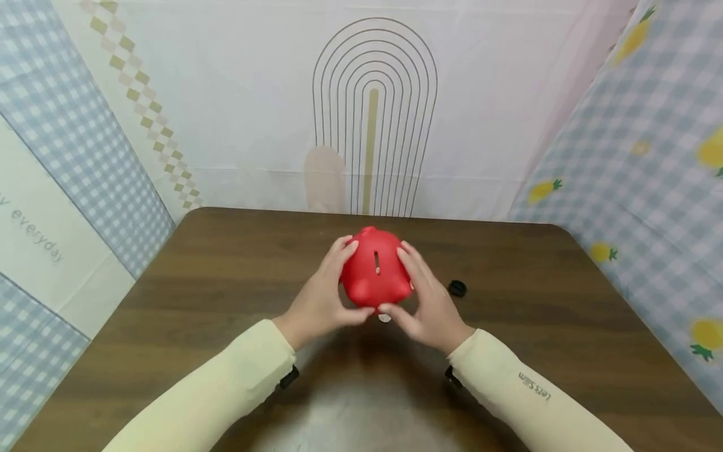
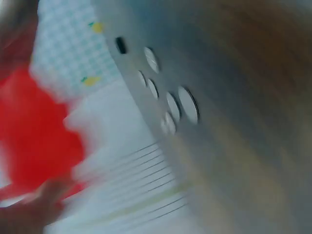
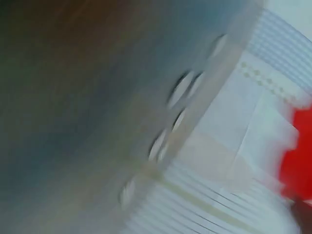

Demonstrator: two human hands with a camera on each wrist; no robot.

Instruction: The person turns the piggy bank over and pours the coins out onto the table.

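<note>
Both hands hold a red piggy bank (image 1: 361, 273) above the table, its coin slot facing up toward the head camera. My left hand (image 1: 319, 298) grips its left side and my right hand (image 1: 432, 304) its right side, with the thumbs near each other at the near edge. Below it, one silver coin (image 1: 385, 318) shows in the head view. Several coins lie on the table in the wrist views, including a large coin (image 2: 188, 104) and another coin (image 3: 180, 89). A black round plug (image 1: 457, 288) lies right of the hands. Both wrist views are blurred.
The brown wooden table (image 1: 226, 263) fills the lower part of the head view. A white patterned cloth (image 1: 248, 94) hangs behind it, with checked cloth (image 1: 615, 150) along the right side.
</note>
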